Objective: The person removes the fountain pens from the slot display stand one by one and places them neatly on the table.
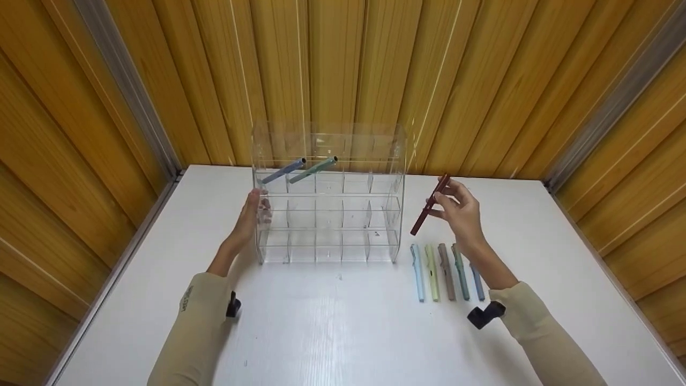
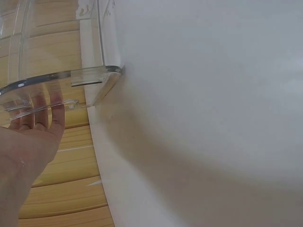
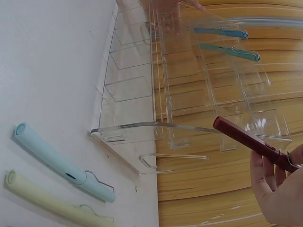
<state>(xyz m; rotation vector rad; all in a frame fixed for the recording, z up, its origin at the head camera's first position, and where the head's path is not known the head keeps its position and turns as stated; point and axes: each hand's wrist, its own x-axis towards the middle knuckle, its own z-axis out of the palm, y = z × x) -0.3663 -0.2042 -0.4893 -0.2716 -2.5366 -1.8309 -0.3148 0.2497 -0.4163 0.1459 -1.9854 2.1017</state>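
Note:
My right hand [image 1: 462, 217] pinches a dark red capped pen [image 1: 430, 203] between thumb and fingers, right of a clear acrylic rack [image 1: 328, 238]. The pen slants, its lower end pointing toward the rack. Against the rack's left side rests my left hand [image 1: 249, 217]; in the left wrist view its fingers [image 2: 57, 113] show partly through the clear plastic. A blue pen [image 1: 284, 170] and a green pen [image 1: 313, 170] lean in the rack's upper row, in the left compartments.
On the white table [image 1: 321, 332], right of the rack, lie a light blue pen [image 1: 417, 273], a pale green pen [image 1: 432, 273], a brown pen [image 1: 446, 272], a dark green pen [image 1: 460, 272] and a blue pen [image 1: 477, 281]. A wood-patterned wall [image 1: 332, 64] stands close behind the rack.

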